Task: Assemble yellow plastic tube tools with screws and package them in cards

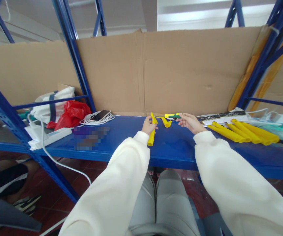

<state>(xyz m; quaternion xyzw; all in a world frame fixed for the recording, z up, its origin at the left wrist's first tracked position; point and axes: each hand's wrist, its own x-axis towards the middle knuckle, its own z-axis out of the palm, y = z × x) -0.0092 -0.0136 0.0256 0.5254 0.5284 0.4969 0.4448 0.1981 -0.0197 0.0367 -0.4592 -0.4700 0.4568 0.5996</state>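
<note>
My left hand (149, 126) is wrapped around a yellow plastic tube (151, 139), held nearly upright above the blue tabletop. The tube's upper end looks narrow and flattened. My right hand (189, 123) pinches the green end of a screwdriver (172, 116) with a yellow-and-green handle. Its thin shaft points left, towards the tube; whether the tip touches it I cannot tell. Between my hands a bent yellow piece (166, 122) lies on the table, just below the screwdriver.
Several yellow tubes (226, 132) lie at the right, before black-and-white boxes (224, 117). At the left are a phone (101, 115) on a coiled white cable (88, 121), a red bag (75, 113) and a power strip (50, 137). Cardboard (193, 72) walls the back between blue posts.
</note>
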